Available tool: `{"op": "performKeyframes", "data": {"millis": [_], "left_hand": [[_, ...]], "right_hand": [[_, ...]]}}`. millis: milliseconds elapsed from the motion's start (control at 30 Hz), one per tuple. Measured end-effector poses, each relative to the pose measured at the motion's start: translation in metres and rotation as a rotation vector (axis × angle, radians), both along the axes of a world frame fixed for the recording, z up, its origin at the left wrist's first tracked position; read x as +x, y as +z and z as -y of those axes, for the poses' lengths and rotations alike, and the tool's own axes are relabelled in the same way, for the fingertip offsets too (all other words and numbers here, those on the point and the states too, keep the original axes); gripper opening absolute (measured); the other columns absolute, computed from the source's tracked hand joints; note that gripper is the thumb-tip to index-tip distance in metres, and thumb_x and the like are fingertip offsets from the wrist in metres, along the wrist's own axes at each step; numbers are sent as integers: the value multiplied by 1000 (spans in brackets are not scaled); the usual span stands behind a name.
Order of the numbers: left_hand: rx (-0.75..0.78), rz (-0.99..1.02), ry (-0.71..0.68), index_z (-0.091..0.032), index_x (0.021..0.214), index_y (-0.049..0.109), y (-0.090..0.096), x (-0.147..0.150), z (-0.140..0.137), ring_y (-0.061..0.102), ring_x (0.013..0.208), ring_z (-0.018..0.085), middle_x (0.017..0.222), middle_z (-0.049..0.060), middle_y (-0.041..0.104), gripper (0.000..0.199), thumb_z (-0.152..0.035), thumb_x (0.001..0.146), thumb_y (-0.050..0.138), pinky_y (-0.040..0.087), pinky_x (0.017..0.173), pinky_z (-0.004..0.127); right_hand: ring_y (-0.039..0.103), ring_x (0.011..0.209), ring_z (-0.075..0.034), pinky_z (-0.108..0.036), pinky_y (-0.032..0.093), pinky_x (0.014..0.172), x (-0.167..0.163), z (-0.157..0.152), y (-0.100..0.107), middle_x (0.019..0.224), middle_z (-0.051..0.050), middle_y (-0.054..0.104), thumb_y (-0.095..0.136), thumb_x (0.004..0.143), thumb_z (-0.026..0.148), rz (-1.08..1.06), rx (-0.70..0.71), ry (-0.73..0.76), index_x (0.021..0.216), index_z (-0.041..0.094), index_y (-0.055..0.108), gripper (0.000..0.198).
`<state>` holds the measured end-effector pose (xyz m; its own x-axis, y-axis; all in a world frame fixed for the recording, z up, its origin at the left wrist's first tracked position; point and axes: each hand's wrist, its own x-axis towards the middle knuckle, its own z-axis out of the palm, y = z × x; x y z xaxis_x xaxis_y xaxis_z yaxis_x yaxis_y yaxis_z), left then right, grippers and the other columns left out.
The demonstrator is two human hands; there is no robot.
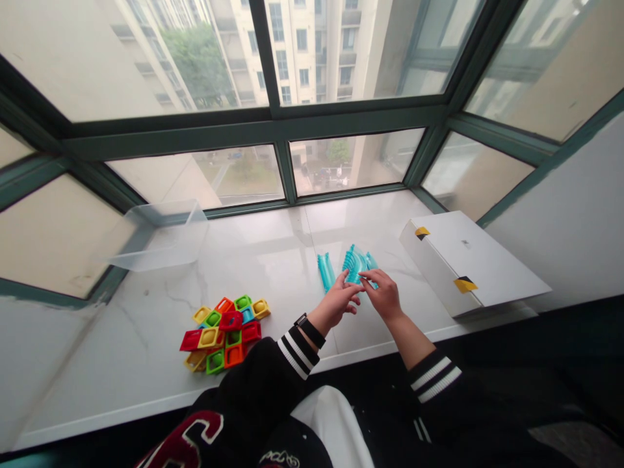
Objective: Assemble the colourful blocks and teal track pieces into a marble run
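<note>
Several translucent turquoise plastic pieces (357,261) with ridged, curved surfaces lie on the white marbled sill, just beyond my hands. A narrow trough-like turquoise piece (325,272) lies to their left. My left hand (338,303), with a black band at the wrist, is in front of these pieces, its thumb raised and fingers stretched toward the right. My right hand (383,294) meets it from the right, thumb and index finger pinched together near the left fingertips. Whatever is in that pinch is too small or hidden to make out.
A pile of red, yellow, green, orange and blue square plastic blocks (225,335) is at left. Behind it stands a clear plastic bin (163,237). A white box (475,260) with yellow-black tabs sits at right. Green-framed windows (287,172) bound the sill (258,247).
</note>
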<state>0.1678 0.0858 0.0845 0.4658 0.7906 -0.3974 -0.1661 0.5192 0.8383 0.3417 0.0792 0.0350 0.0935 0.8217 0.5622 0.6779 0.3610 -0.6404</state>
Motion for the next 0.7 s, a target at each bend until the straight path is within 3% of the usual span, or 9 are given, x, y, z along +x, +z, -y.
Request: {"op": "performKeyframes", "data": {"millis": [167, 700], "left_hand": [[-13, 2, 11, -31, 168, 17, -4, 2, -2, 59, 70, 11, 108, 7, 64, 109, -36, 81, 83, 45, 51, 20], [2, 3, 5, -32, 166, 25, -8, 0, -3, 60, 72, 12, 105, 5, 61, 100, -39, 83, 81, 47, 52, 20]], "right_hand": [[71, 84, -23, -38, 60, 80, 0, 0, -2, 99, -6, 76, 64, 99, 29, -11, -23, 18, 118, 26, 76, 23], [72, 82, -23, -38, 62, 79, 1, 1, -1, 99, -8, 76, 62, 99, 30, 20, 5, 13, 115, 25, 75, 21]]}}
